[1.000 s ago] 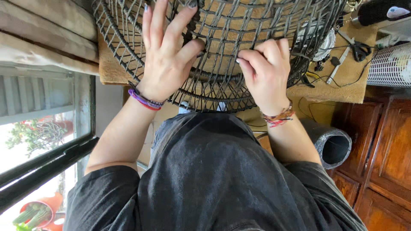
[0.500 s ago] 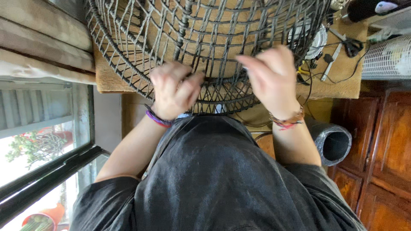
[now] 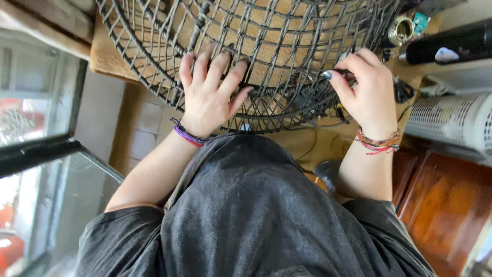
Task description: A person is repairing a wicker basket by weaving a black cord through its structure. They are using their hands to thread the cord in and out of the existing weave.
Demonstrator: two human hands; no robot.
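A large round basket frame (image 3: 266,31) of dark wire wrapped in grey cord lies tilted on a wooden worktop (image 3: 107,56). My left hand (image 3: 207,95) lies flat on its lower rim with the fingers spread over the mesh. At the rim's right side, my right hand (image 3: 366,92) pinches a strand of the cord between thumb and fingers. Bracelets circle both wrists, and my dark grey shirt fills the bottom of the view.
A window (image 3: 31,128) with a dark frame is at the left. At the right stand a white slatted appliance (image 3: 451,120), a black cylinder (image 3: 451,46) and brown wooden cabinet doors (image 3: 446,205). A small brass object (image 3: 400,32) and cables lie beyond the basket.
My left hand went from spread to curled at the rim, and is flat with fingers spread again. My right hand shifted right along the rim. The view has tilted closer.
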